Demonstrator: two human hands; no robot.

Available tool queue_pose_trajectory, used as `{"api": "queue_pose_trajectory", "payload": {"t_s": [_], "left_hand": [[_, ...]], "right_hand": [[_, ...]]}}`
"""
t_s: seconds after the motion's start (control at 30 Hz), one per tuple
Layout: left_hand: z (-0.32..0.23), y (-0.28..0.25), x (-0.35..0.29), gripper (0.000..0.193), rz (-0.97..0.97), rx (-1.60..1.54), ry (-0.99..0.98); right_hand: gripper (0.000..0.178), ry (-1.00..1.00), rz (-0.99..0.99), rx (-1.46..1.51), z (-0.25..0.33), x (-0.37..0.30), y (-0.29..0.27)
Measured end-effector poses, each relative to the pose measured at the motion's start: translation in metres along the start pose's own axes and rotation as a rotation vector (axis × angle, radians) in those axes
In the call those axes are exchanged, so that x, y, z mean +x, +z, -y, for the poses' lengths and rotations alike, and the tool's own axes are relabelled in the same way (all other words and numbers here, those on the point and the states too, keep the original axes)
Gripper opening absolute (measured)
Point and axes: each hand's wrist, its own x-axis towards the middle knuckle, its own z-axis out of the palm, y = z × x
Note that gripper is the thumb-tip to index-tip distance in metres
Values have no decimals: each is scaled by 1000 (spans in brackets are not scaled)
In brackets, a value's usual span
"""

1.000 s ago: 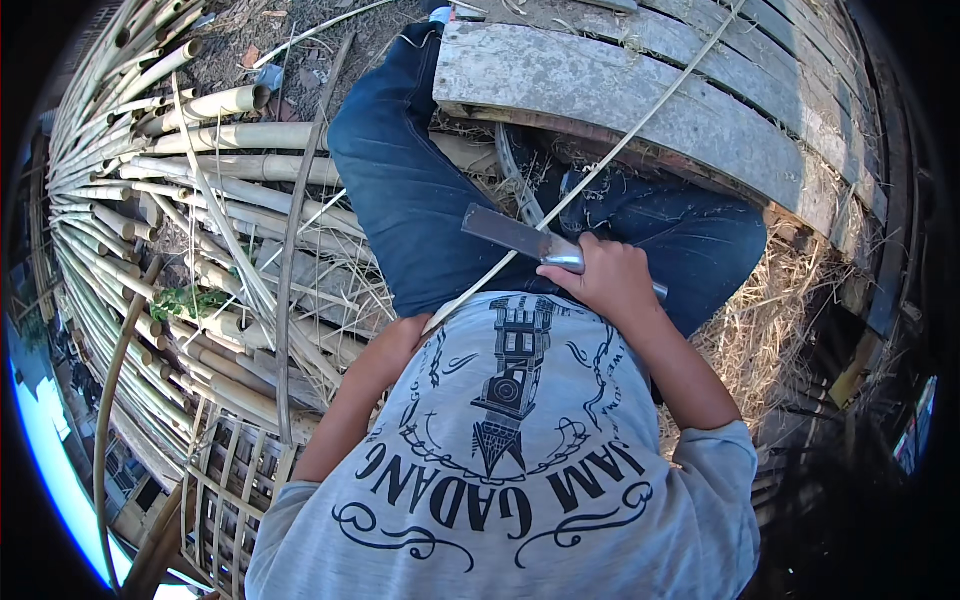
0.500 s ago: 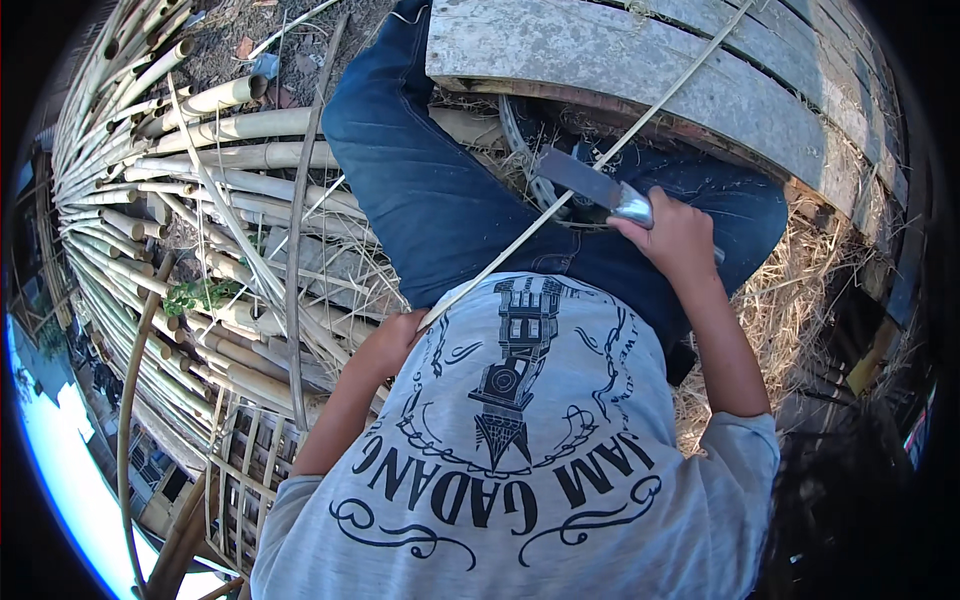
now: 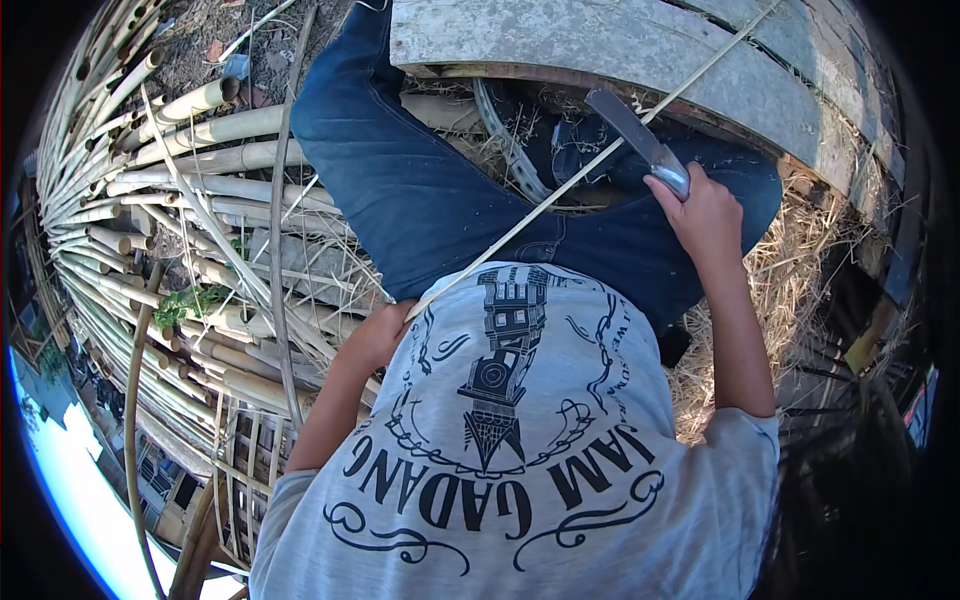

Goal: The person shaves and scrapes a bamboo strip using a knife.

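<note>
A long, thin bamboo strip [image 3: 540,212] runs slantwise from my waist up over my lap to the wooden platform. Its near end is in my closed left hand [image 3: 387,332], beside my hip. My right hand [image 3: 706,212] is wrapped round the metal-looking handle of a machete [image 3: 634,128], above my right thigh. The broad dark blade points up and left, and it lies across the strip in view; whether it touches cannot be told. Fingers of my left hand are partly hidden against the shirt.
The weathered plank platform [image 3: 600,45] stands right ahead, its edge close to my legs. Many bamboo poles [image 3: 215,158] are piled at the left, with a thin stick [image 3: 277,240] across them. Straw and shavings [image 3: 780,290] lie at the right. A woven bamboo panel [image 3: 250,450] is at lower left.
My right hand and the machete have moved up and to the right along the strip, and the blade now tilts more steeply. My left hand keeps hold of the strip's near end.
</note>
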Motion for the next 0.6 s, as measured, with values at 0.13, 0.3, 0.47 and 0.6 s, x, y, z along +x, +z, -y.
{"api": "queue_pose_trajectory", "payload": {"t_s": [0.13,0.3,0.47,0.6], "left_hand": [[16,-7,8,25,28,49,98],[22,-6,8,25,40,3,80],[25,-11,20,25,131,-50,92],[42,-2,17,27,39,21,139]], "right_hand": [[57,-318,136,116,46,-22,18],[58,72,55,55,-9,-12,10],[58,426,-31,-69,-77,7,-29],[57,130,137,218,-10,-18,-4]]}}
